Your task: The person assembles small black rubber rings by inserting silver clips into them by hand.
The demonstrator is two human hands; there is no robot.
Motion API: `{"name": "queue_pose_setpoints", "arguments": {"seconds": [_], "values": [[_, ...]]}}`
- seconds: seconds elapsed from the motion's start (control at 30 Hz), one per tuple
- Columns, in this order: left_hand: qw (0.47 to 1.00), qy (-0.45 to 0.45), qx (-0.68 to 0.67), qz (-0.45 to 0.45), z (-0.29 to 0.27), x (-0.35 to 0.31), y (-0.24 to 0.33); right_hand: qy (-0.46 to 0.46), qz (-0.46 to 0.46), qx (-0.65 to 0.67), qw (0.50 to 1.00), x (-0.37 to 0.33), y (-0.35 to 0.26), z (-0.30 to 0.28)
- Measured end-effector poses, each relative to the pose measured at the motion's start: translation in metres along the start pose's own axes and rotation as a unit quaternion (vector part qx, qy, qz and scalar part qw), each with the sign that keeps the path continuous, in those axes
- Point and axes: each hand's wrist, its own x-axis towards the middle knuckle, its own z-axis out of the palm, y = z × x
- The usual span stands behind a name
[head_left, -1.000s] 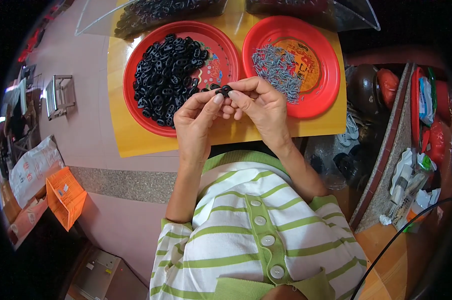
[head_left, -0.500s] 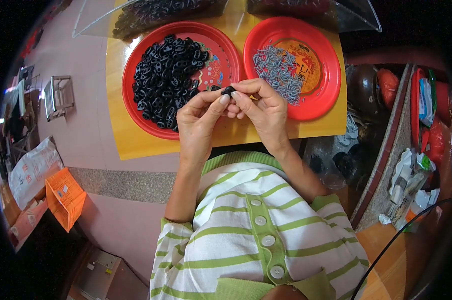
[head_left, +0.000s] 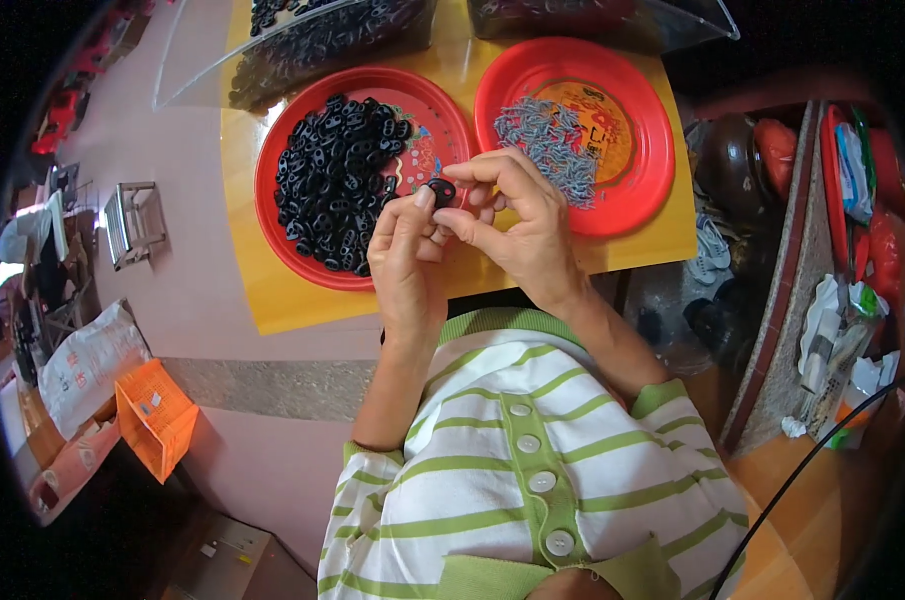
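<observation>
Over the near edge of the plates, a small black plastic piece with holes point(head_left: 441, 193) is held up between my hands. My left hand point(head_left: 408, 255) pinches its left side between thumb and fingers. My right hand point(head_left: 523, 220) has its index fingertip at the upper edge of the piece and its thumb at the lower edge; its other fingers curl behind. Below the left hand's fingertips, a red plate point(head_left: 265, 225) holds a heap of similar black pieces point(head_left: 333, 180). Another red plate point(head_left: 653, 190), beyond my right hand, holds a pile of small grey screws point(head_left: 553, 145).
Clear plastic bins point(head_left: 343, 50) with black pieces stand at the back of the yellow tabletop point(head_left: 258, 300). An orange basket point(head_left: 156, 415) and a metal stool point(head_left: 133, 225) are on the left. Shelving with bags point(head_left: 853, 180) and a black cable point(head_left: 803, 460) lie to the right.
The black piece has been turned so its holed face shows. My right thumb and index finger have spread wider around it. The whole view has shifted slightly.
</observation>
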Motion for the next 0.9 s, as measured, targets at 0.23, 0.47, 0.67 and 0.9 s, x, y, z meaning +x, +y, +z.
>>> {"name": "queue_pose_setpoints", "arguments": {"seconds": [0.23,0.47,0.67,0.9], "values": [[0.998,-0.014,-0.054,-0.019,0.013,-0.006,-0.004,-0.015,-0.084,-0.069,0.994,0.002,0.006,-0.007],[0.996,-0.065,-0.066,-0.015,0.007,-0.008,-0.004,-0.03,-0.067,-0.017,0.997,0.001,0.004,-0.014],[0.996,-0.081,-0.024,0.011,0.012,-0.008,-0.002,-0.032,-0.066,-0.006,0.997,0.0,0.005,-0.018],[0.973,-0.139,0.132,0.13,-0.006,-0.002,-0.011,-0.046,-0.039,0.054,0.997,0.0,0.01,-0.023]]}}
